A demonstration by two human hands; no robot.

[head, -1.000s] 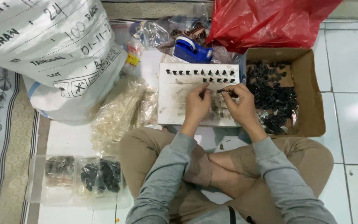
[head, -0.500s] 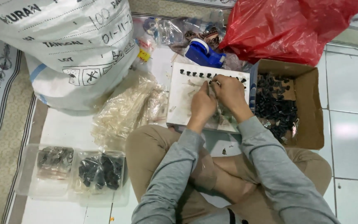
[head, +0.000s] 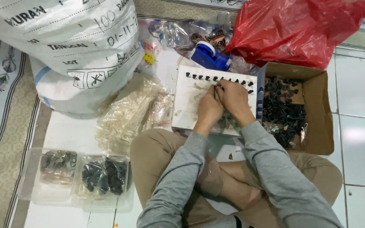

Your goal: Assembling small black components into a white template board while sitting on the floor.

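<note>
A white board (head: 191, 105) lies on the floor in front of my crossed legs, with a row of small black parts (head: 203, 77) standing along its far edge. My left hand (head: 209, 109) and my right hand (head: 233, 98) rest close together on the board, fingers pinched near the middle of that row. Something small and dark sits between the fingertips, too small to name. Right of the board stands a brown cardboard box (head: 317, 109) holding several loose black parts (head: 281, 112).
A large white woven sack (head: 64, 46) fills the upper left. A red plastic bag (head: 292, 29) lies behind the box, a blue tape dispenser (head: 210, 57) beside it. Clear bags (head: 127, 114) lie left of the board. Clear plastic trays (head: 81, 177) with dark parts sit at lower left.
Both hands have moved from the board's near middle up to the row of black parts at its far edge, and closer together. The camera view shifted.
</note>
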